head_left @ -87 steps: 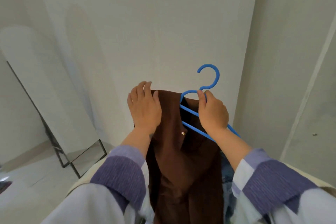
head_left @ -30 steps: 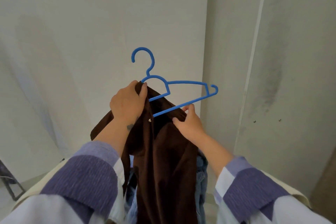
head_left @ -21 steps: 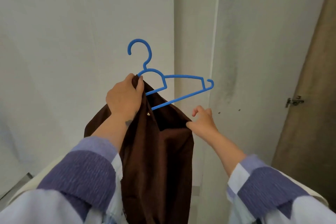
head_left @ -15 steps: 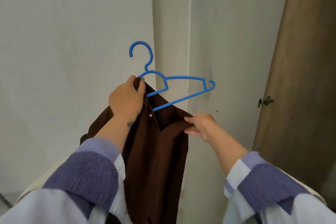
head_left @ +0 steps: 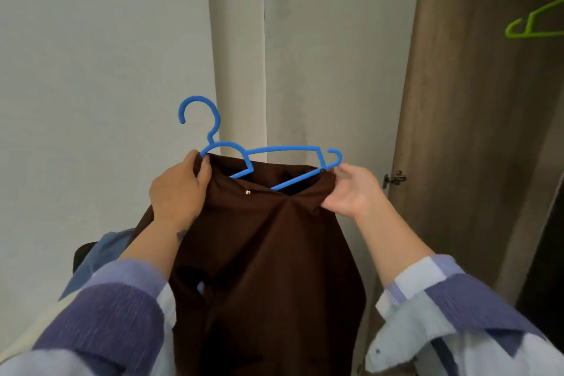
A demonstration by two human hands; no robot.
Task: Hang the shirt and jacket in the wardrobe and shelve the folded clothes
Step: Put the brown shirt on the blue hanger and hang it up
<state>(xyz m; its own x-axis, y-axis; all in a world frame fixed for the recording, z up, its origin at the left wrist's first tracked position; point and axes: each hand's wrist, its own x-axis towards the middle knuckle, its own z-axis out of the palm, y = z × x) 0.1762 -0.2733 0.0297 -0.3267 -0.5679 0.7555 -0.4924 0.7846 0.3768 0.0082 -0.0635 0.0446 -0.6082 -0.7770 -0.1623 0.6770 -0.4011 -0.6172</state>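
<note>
Two hands: both gripping
Left hand (head_left: 178, 189): clenched on brown shirt (head_left: 268, 253) collar at blue hanger (head_left: 259, 159) neck
Right hand (head_left: 351, 189): pinching shirt shoulder at hanger tip
Shirt: draped between hands
Wardrobe (head_left: 476, 119): right of right hand

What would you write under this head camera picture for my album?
Two hands fit a brown shirt onto a blue hanger.

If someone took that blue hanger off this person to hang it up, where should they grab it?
Probably by the neck just under the hook, coming from above. On the hanger that short stem is bare and stands upright, clear of the brown shirt. The left hand pinches the shirt at the hanger's left shoulder and the right hand holds the right end, so the top is the only free side.
</note>
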